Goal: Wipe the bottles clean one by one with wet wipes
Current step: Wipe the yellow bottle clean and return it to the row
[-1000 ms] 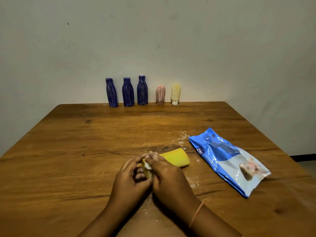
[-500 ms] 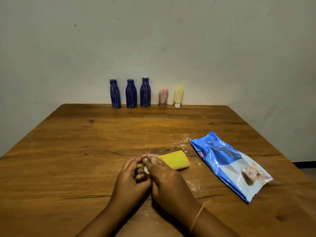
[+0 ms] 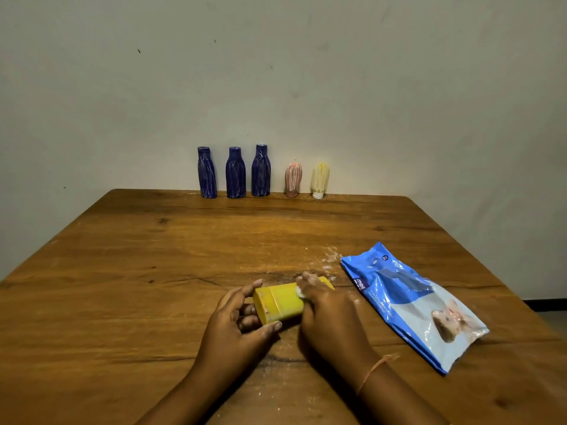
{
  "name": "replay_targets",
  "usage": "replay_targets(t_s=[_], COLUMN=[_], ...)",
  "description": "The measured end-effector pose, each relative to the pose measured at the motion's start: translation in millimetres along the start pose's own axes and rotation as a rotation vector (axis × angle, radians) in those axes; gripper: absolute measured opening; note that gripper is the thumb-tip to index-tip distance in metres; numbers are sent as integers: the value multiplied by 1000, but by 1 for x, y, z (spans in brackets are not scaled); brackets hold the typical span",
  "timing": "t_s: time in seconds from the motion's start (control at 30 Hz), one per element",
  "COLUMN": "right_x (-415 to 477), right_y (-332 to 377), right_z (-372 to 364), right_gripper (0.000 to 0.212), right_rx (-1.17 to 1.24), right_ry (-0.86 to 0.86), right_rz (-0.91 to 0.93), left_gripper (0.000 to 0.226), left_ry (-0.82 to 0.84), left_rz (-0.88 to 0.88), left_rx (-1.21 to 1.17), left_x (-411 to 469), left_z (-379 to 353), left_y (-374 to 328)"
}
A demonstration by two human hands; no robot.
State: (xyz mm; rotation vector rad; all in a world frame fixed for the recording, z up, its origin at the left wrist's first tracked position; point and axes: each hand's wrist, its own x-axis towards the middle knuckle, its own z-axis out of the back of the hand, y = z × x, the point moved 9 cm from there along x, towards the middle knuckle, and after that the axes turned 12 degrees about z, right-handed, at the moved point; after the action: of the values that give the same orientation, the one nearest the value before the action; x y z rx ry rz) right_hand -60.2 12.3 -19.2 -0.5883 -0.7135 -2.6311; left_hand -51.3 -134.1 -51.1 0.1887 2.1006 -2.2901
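Lying well inside the edges of the brown wooden table (image 3: 153, 240), the yellow plastic bottle (image 3: 280, 303) was gripped by the left hand (image 3: 236, 320) while the right hand (image 3: 329, 314) clutched a white wet wipe (image 3: 299, 292) against it.

Wooden surface (image 3: 153, 302), brown, with dark grain lines and a knot near the far left. Along its far edge, against the wall, stands a row of five upright bottles, streaked white: left blue bottle (image 3: 207, 173), middle blue bottle (image 3: 235, 173), right blue bottle (image 3: 260, 171), pink bottle (image 3: 293, 179) and pale yellow bottle (image 3: 320, 179), the last on a white cap. A blue-and-white wipes pack (image 3: 408, 305) lies flat at near right. White powder (image 3: 329, 260) speckles the wood beside it. A yellow bottle (image 3: 279, 303) lies on its side at near centre, gripped by the left hand (image 3: 236, 320), with the right hand (image 3: 328, 311) pressing a white wipe (image 3: 299, 292) onto it
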Motion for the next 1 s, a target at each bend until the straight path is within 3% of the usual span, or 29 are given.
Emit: replay_targets(t_s=[0.2, 0.4, 0.53, 0.8, 0.9, 1.0], right_x=[-4, -2, -4, -12, -12, -12], right_y=[61, -3, -30, 65, 57, 25], right_z=[-24, -4, 9, -28, -25, -14], right_gripper=[71, 42, 38, 54, 57, 48], right_rx=[174, 90, 2, 112, 119, 77], right_ry=[144, 46, -19, 46, 65, 75], right_rz=[197, 44, -101, 182, 193, 124], left_gripper=[62, 66, 64, 62, 58, 61], left_ry=[-46, 16, 18, -60, -37, -5], left_rz=[-55, 15, -26, -50, 29, 109], left_rx=[26, -56, -24, 34, -25, -93], left_x=[3, 5, 1, -1, 3, 5], left_z=[6, 1, -1, 5, 6, 4], left_y=[0, 6, -5, -6, 4, 13])
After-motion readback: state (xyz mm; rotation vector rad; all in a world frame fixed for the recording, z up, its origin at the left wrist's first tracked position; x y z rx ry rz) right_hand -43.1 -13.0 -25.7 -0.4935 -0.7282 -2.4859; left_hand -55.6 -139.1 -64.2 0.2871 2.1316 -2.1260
